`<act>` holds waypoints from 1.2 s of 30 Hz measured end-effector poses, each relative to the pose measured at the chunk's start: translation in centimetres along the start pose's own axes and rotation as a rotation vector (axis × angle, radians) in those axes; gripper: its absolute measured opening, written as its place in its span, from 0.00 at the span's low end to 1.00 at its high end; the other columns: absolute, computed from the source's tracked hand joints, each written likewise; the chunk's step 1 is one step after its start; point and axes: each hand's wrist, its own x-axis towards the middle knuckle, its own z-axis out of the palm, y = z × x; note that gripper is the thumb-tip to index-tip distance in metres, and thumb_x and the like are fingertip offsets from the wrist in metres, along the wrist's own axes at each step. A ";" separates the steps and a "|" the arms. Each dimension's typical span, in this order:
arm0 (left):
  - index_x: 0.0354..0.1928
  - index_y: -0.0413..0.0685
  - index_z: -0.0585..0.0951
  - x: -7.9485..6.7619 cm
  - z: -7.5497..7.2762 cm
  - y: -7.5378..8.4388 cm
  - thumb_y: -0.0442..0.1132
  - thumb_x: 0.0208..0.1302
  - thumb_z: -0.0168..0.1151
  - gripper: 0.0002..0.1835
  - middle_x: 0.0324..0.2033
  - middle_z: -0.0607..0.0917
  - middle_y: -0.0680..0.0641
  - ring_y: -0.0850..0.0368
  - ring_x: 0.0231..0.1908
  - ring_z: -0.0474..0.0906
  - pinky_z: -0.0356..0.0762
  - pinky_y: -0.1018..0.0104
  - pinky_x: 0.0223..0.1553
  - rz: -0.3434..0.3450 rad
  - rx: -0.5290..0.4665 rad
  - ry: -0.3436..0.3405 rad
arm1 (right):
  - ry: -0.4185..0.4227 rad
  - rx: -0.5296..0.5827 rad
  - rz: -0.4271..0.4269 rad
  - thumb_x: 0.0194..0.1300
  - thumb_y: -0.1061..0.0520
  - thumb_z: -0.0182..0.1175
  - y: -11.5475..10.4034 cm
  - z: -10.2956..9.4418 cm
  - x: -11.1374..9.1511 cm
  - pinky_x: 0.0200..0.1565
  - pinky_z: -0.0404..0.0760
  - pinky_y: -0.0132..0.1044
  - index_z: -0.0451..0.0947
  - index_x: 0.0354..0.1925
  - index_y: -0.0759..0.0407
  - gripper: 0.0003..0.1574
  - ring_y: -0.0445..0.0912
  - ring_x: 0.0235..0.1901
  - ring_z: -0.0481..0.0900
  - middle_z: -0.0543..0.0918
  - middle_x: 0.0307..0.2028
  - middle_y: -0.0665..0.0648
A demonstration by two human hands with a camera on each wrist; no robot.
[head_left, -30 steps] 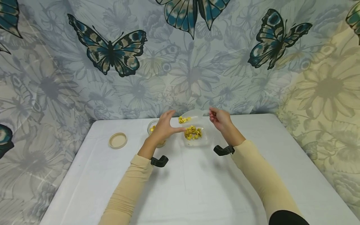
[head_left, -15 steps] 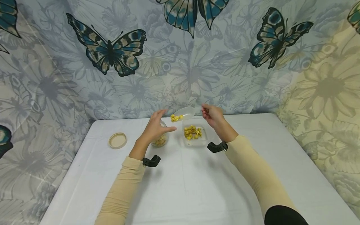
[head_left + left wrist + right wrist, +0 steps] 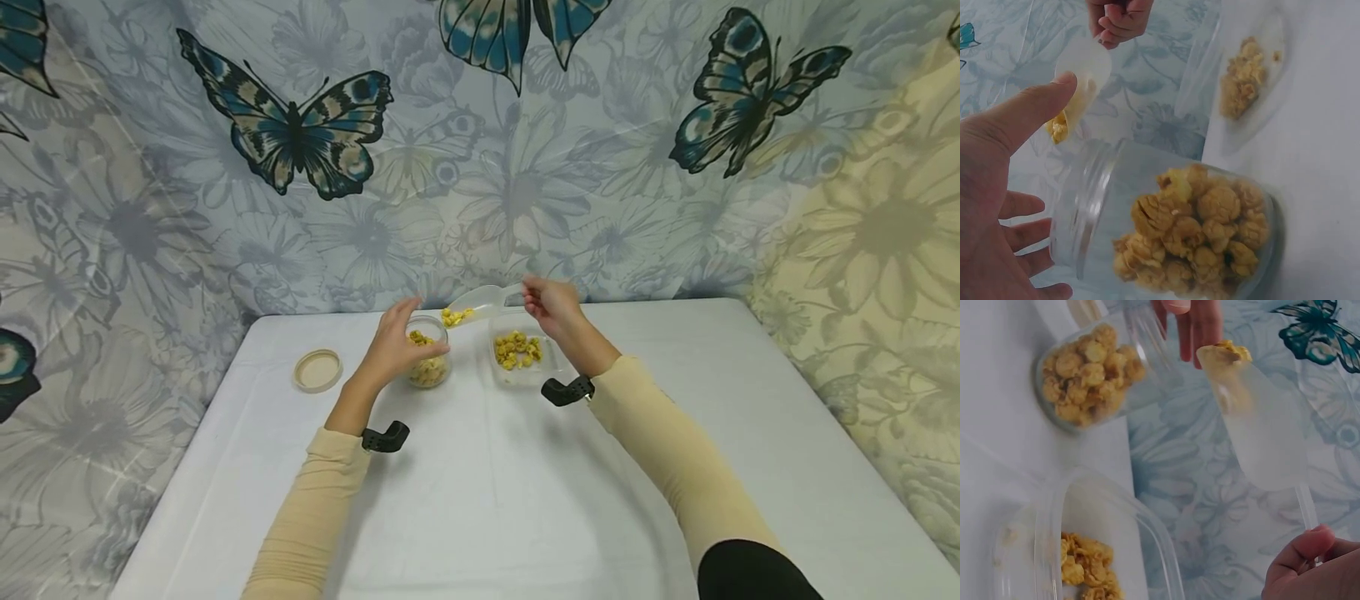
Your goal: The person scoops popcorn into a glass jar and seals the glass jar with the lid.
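Note:
A glass jar (image 3: 429, 372) partly filled with caramel popcorn (image 3: 1191, 231) stands on the table. My left hand (image 3: 392, 343) is at its mouth, thumb and fingers spread apart on either side of the rim. My right hand (image 3: 555, 310) pinches the thin handle of a translucent plastic scoop (image 3: 1266, 440). Yellow popcorn (image 3: 456, 317) lies at the scoop's tip, which is raised just beyond and right of the jar's mouth. Below the right hand sits a clear plastic container (image 3: 552, 364) with more popcorn (image 3: 517, 350) in it.
A round beige-rimmed lid (image 3: 317, 372) lies left of the jar on the white-covered table (image 3: 480, 500). A butterfly-patterned cloth backdrop (image 3: 517, 200) rises right behind the table's far edge.
My right hand has carried the scoop of popcorn leftward from above the container toward the jar. My left hand has shifted left, bringing more of the jar into view.

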 end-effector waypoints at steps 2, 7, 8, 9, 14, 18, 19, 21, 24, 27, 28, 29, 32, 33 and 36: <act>0.76 0.50 0.54 0.0 0.1 -0.3 0.59 0.51 0.73 0.55 0.76 0.51 0.40 0.38 0.75 0.48 0.56 0.35 0.69 -0.010 -0.021 0.002 | 0.015 -0.014 -0.008 0.71 0.60 0.55 0.1 0.2 0.1 0.19 0.70 0.23 0.75 0.52 0.66 0.14 0.37 0.17 0.71 0.77 0.17 0.50; 0.77 0.48 0.51 0.0 0.7 -1.5 0.59 0.49 0.74 0.59 0.74 0.54 0.38 0.38 0.73 0.51 0.58 0.36 0.69 -0.058 -0.065 0.002 | 0.045 -0.048 -0.005 0.71 0.60 0.56 0.5 0.6 0.0 0.19 0.71 0.23 0.77 0.43 0.63 0.06 0.37 0.18 0.72 0.77 0.18 0.50; 0.77 0.48 0.50 0.0 0.8 -1.7 0.59 0.49 0.74 0.60 0.74 0.55 0.37 0.38 0.73 0.51 0.58 0.37 0.69 -0.074 -0.069 0.001 | 0.046 -0.052 -0.002 0.71 0.60 0.56 0.6 0.7 0.0 0.19 0.71 0.23 0.77 0.43 0.62 0.06 0.37 0.18 0.72 0.77 0.19 0.50; 0.77 0.47 0.49 -0.1 1.0 -1.9 0.59 0.48 0.74 0.61 0.73 0.56 0.37 0.38 0.73 0.52 0.58 0.37 0.70 -0.087 -0.073 0.001 | 0.045 -0.054 0.000 0.71 0.60 0.56 0.6 0.7 -0.1 0.19 0.71 0.23 0.77 0.43 0.62 0.06 0.37 0.18 0.72 0.77 0.19 0.50; 0.77 0.43 0.48 -0.2 1.3 -2.6 0.61 0.48 0.73 0.62 0.72 0.57 0.35 0.37 0.73 0.53 0.57 0.38 0.70 -0.102 -0.064 0.010 | 0.037 -0.069 -0.007 0.70 0.60 0.57 0.8 0.9 -0.1 0.20 0.71 0.23 0.77 0.45 0.63 0.08 0.37 0.18 0.73 0.77 0.18 0.50; 0.76 0.40 0.50 -0.3 1.6 -3.1 0.62 0.49 0.72 0.61 0.71 0.59 0.32 0.36 0.71 0.55 0.58 0.38 0.70 -0.102 -0.038 0.017 | 0.028 -0.074 -0.017 0.70 0.60 0.57 0.7 1.1 0.0 0.20 0.72 0.23 0.76 0.51 0.66 0.14 0.36 0.18 0.73 0.78 0.18 0.49; 0.75 0.39 0.51 -0.3 1.6 -3.2 0.61 0.49 0.73 0.60 0.70 0.60 0.32 0.36 0.71 0.56 0.58 0.38 0.69 -0.104 -0.038 0.018 | 0.028 -0.074 -0.020 0.70 0.60 0.57 0.7 1.2 0.0 0.20 0.73 0.23 0.75 0.53 0.67 0.16 0.36 0.18 0.73 0.78 0.18 0.49; 0.75 0.39 0.52 -0.3 1.8 -3.4 0.60 0.50 0.73 0.59 0.69 0.62 0.32 0.36 0.70 0.58 0.60 0.39 0.69 -0.112 -0.047 0.020 | 0.028 -0.074 -0.028 0.70 0.60 0.57 0.7 1.3 -0.1 0.21 0.73 0.23 0.74 0.56 0.69 0.20 0.37 0.18 0.73 0.78 0.18 0.49; 0.74 0.38 0.54 -0.3 2.0 -3.7 0.58 0.50 0.74 0.57 0.68 0.63 0.33 0.37 0.69 0.60 0.60 0.40 0.69 -0.119 -0.063 0.023 | 0.027 -0.084 -0.047 0.70 0.59 0.58 0.8 1.5 -0.2 0.22 0.74 0.22 0.74 0.57 0.70 0.22 0.36 0.19 0.73 0.78 0.19 0.49; 0.73 0.38 0.55 -0.4 2.1 -3.9 0.58 0.50 0.74 0.57 0.68 0.64 0.33 0.37 0.69 0.60 0.60 0.40 0.69 -0.118 -0.076 0.028 | 0.026 -0.077 -0.091 0.68 0.60 0.59 0.8 1.8 -0.5 0.22 0.74 0.23 0.80 0.47 0.70 0.15 0.37 0.19 0.73 0.78 0.19 0.50; 0.73 0.38 0.55 -0.4 2.1 -3.9 0.58 0.50 0.74 0.57 0.68 0.64 0.33 0.37 0.69 0.60 0.60 0.40 0.69 -0.118 -0.078 0.030 | 0.026 -0.076 -0.111 0.67 0.60 0.60 0.8 2.0 -0.5 0.22 0.74 0.23 0.80 0.44 0.69 0.13 0.37 0.19 0.73 0.78 0.19 0.50; 0.73 0.39 0.54 -0.4 2.1 -4.0 0.58 0.50 0.74 0.57 0.68 0.63 0.34 0.37 0.69 0.60 0.60 0.40 0.69 -0.120 -0.081 0.029 | 0.027 -0.067 -0.134 0.67 0.60 0.60 0.8 2.2 -0.6 0.21 0.74 0.23 0.81 0.40 0.69 0.11 0.37 0.18 0.73 0.78 0.18 0.50; 0.74 0.40 0.54 -0.3 2.1 -4.1 0.59 0.50 0.73 0.57 0.69 0.63 0.34 0.37 0.70 0.59 0.59 0.39 0.70 -0.126 -0.083 0.021 | 0.030 -0.068 -0.201 0.67 0.59 0.60 0.6 2.8 -0.7 0.20 0.73 0.24 0.80 0.36 0.70 0.11 0.37 0.16 0.72 0.78 0.17 0.49; 0.74 0.41 0.53 -0.3 2.1 -4.1 0.59 0.50 0.73 0.57 0.69 0.62 0.35 0.37 0.70 0.59 0.59 0.39 0.70 -0.130 -0.084 0.019 | 0.028 -0.073 -0.221 0.67 0.59 0.60 0.6 3.0 -0.7 0.19 0.73 0.24 0.80 0.37 0.70 0.12 0.36 0.16 0.72 0.77 0.17 0.49; 0.74 0.42 0.53 -0.3 2.0 -4.1 0.59 0.50 0.73 0.57 0.69 0.62 0.35 0.37 0.70 0.59 0.58 0.40 0.70 -0.140 -0.088 0.014 | 0.033 -0.100 -0.268 0.66 0.58 0.61 0.4 3.6 -0.6 0.18 0.73 0.24 0.78 0.38 0.71 0.13 0.36 0.15 0.72 0.77 0.16 0.48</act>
